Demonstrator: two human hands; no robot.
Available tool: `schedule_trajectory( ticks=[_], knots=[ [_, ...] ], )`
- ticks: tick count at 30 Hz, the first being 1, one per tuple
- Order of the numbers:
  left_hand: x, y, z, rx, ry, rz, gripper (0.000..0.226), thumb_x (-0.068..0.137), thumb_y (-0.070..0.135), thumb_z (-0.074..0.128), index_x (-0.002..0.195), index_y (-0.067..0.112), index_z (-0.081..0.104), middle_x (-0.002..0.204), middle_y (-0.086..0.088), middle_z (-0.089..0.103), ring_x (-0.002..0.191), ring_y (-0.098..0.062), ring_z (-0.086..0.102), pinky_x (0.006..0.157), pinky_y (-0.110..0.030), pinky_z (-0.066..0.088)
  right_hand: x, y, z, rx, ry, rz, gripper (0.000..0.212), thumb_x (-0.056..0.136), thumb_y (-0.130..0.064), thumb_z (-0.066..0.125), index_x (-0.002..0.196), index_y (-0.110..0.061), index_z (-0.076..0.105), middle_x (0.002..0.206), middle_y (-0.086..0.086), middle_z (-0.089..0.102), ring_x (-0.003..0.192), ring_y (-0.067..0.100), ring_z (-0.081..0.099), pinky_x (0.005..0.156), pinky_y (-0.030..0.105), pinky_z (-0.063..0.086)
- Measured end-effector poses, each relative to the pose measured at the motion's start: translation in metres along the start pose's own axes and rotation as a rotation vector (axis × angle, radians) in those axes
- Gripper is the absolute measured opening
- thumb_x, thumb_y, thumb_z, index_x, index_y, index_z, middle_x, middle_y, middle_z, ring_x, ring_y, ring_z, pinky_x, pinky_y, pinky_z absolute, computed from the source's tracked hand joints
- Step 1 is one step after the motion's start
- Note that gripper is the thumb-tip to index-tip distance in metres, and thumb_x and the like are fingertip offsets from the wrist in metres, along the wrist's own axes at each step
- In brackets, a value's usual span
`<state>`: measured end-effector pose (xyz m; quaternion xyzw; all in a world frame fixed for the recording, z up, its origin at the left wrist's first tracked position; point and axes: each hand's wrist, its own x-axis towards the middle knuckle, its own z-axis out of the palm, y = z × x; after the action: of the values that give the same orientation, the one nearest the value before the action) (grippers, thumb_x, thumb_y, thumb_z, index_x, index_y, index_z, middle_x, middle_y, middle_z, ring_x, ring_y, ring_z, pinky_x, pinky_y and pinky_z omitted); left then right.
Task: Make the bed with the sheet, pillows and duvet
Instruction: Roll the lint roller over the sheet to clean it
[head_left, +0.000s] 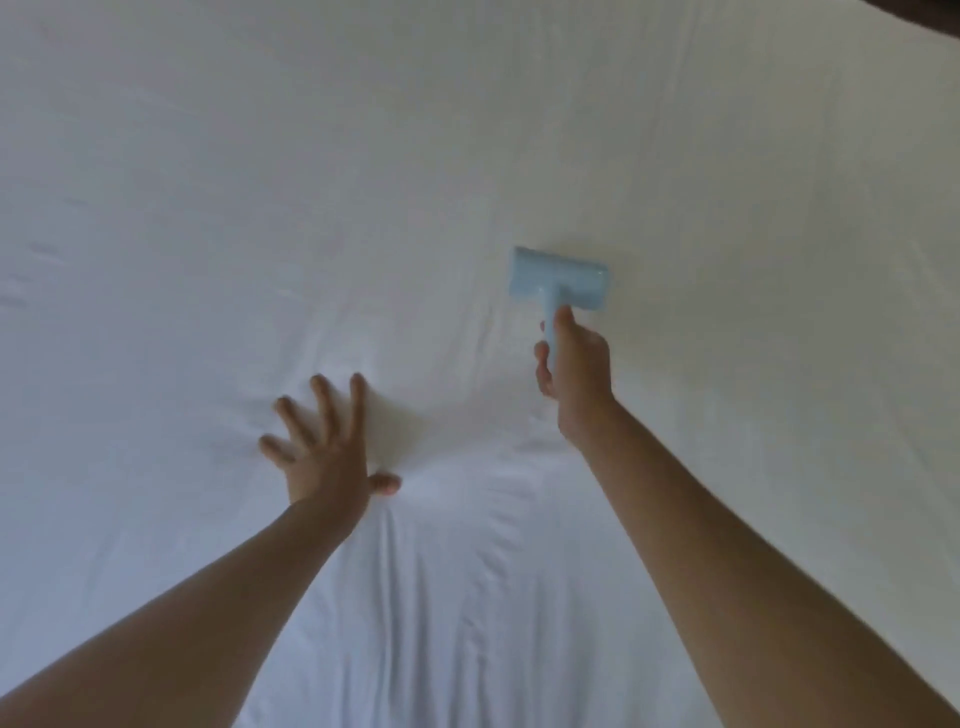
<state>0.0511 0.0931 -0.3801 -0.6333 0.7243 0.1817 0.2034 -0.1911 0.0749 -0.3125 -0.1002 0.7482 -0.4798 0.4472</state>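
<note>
White sheet (467, 130) under spread left fingers (318, 410).

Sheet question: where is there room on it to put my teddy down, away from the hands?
The white sheet lies bare across the whole far part, beyond the light blue brush, and along the left side past the left hand. The right side beyond the right hand is bare too. It is crowded only in the middle, where both hands and forearms lie over the wrinkles.

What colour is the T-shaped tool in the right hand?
Pale blue; the tool shows clearly against the white sheet in the head view.
</note>
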Motion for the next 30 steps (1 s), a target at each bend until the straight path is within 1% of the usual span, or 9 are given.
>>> schedule_trajectory(
  ticks=[3, 5, 7, 11, 18, 22, 26, 28, 30],
  knots=[
    [0.004, 0.009, 0.0, 0.022, -0.026, -0.028, 0.136, 0.07, 0.068, 0.072, 0.149, 0.027, -0.031, 0.158, -0.016, -0.028, 0.143, -0.056, -0.012, 0.108, -0.073, 0.019, 0.067, -0.047, 0.041, 0.028, -0.023, 0.103, 0.03, 0.105, -0.041, 0.042, 0.094, -0.015, 0.051, 0.068, 0.002, 0.049, 0.028, 0.008, 0.027, 0.035, 0.011, 0.019],
    [0.015, 0.004, -0.003, 0.021, -0.06, -0.029, 0.144, 0.065, 0.071, 0.074, 0.146, 0.029, -0.037, 0.154, -0.015, -0.037, 0.141, -0.058, -0.018, 0.107, -0.076, 0.016, 0.092, -0.055, 0.05, -0.012, -0.048, 0.199, 0.026, 0.105, -0.042, 0.038, 0.105, -0.018, 0.048, 0.069, 0.001, 0.048, 0.026, 0.01, 0.025, 0.036, 0.009, 0.022],
    [0.025, 0.0, -0.006, 0.01, -0.101, -0.029, 0.151, 0.059, 0.073, 0.076, 0.142, 0.029, -0.043, 0.149, -0.016, -0.045, 0.138, -0.059, -0.025, 0.105, -0.079, 0.012, 0.096, -0.052, 0.053, -0.058, -0.068, 0.262, 0.02, 0.104, -0.038, 0.036, 0.107, -0.02, 0.046, 0.068, 0.0, 0.046, 0.024, 0.012, 0.024, 0.038, 0.008, 0.025],
    [0.028, 0.003, -0.004, -0.023, -0.102, -0.039, 0.156, 0.055, 0.074, 0.078, 0.14, 0.027, -0.044, 0.147, -0.018, -0.047, 0.136, -0.061, -0.026, 0.103, -0.081, 0.012, 0.059, -0.017, 0.048, -0.074, -0.024, 0.246, 0.027, 0.102, -0.041, 0.044, 0.094, -0.016, 0.05, 0.064, 0.003, 0.047, 0.023, 0.011, 0.024, 0.039, 0.007, 0.023],
    [0.028, 0.004, 0.002, -0.034, -0.054, -0.044, 0.158, 0.054, 0.073, 0.079, 0.141, 0.027, -0.044, 0.148, -0.02, -0.045, 0.135, -0.062, -0.025, 0.1, -0.083, 0.011, -0.035, 0.05, 0.026, -0.113, 0.016, 0.292, 0.028, 0.102, -0.034, 0.039, 0.105, -0.011, 0.055, 0.066, 0.007, 0.048, 0.029, 0.012, 0.026, 0.037, 0.011, 0.018],
    [0.023, 0.003, -0.005, -0.05, -0.064, -0.049, 0.158, 0.054, 0.071, 0.081, 0.141, 0.026, -0.044, 0.149, -0.02, -0.044, 0.135, -0.062, -0.026, 0.099, -0.084, 0.008, -0.09, 0.071, 0.019, -0.122, 0.018, 0.349, 0.021, 0.102, -0.033, 0.036, 0.102, -0.019, 0.051, 0.07, 0.007, 0.048, 0.031, 0.012, 0.025, 0.04, 0.012, 0.018],
    [-0.002, -0.011, -0.008, -0.026, -0.049, 0.008, 0.142, 0.067, 0.074, 0.07, 0.147, 0.024, -0.035, 0.156, -0.017, -0.035, 0.141, -0.056, -0.021, 0.104, -0.08, 0.009, -0.151, 0.093, 0.009, -0.086, -0.012, 0.451, 0.023, 0.105, -0.036, 0.038, 0.116, -0.019, 0.049, 0.072, 0.009, 0.052, 0.044, 0.018, 0.038, 0.049, 0.024, 0.034],
    [-0.025, -0.025, -0.005, -0.012, -0.048, 0.096, 0.118, 0.083, 0.072, 0.054, 0.153, 0.019, -0.024, 0.161, -0.012, -0.027, 0.145, -0.049, -0.017, 0.109, -0.076, 0.011, -0.179, 0.1, 0.004, -0.064, -0.013, 0.5, 0.021, 0.107, -0.035, 0.039, 0.113, -0.017, 0.049, 0.076, 0.008, 0.058, 0.053, 0.02, 0.053, 0.055, 0.028, 0.043],
    [-0.045, -0.037, 0.003, 0.026, -0.042, 0.196, 0.096, 0.095, 0.065, 0.038, 0.155, 0.016, -0.018, 0.162, -0.008, -0.025, 0.148, -0.043, -0.016, 0.111, -0.072, 0.012, -0.202, 0.102, -0.005, -0.04, -0.041, 0.46, 0.019, 0.107, -0.03, 0.039, 0.114, -0.015, 0.049, 0.082, 0.005, 0.061, 0.062, 0.019, 0.061, 0.056, 0.029, 0.043]
  ],
)
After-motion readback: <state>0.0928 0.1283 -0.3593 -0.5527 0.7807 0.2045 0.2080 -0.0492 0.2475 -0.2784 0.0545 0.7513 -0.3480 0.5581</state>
